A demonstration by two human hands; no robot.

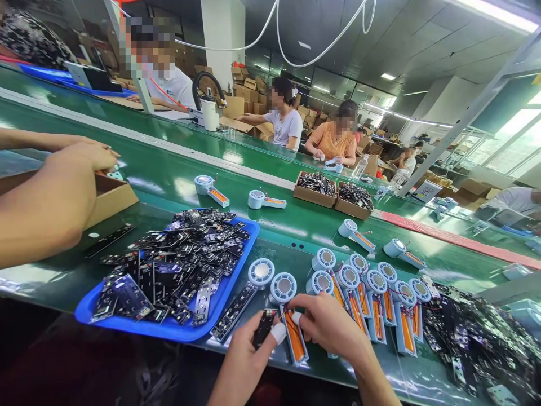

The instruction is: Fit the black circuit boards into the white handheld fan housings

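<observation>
My left hand (249,352) grips a small black circuit board (265,328) upright between thumb and fingers; the thumb wears a white finger cover. Beside it, my right hand (336,326) is bent over a light blue handheld fan (283,287), its fingertips closed at the thin wires (289,313) near the neck. An orange piece (297,341) lies in this fan's open handle. To the left lies another fan (261,272), with a black board (234,310) along its handle. Several more fans (376,282) with orange inserts stand in a cluster on the right.
A blue tray (252,237) heaped with circuit boards is at left; a loose board pile (482,338) is at right. Fans (256,198) lie along the green belt (169,183), with board-filled cardboard boxes (315,197) beyond. A co-worker's arms (51,197) reach in from the left.
</observation>
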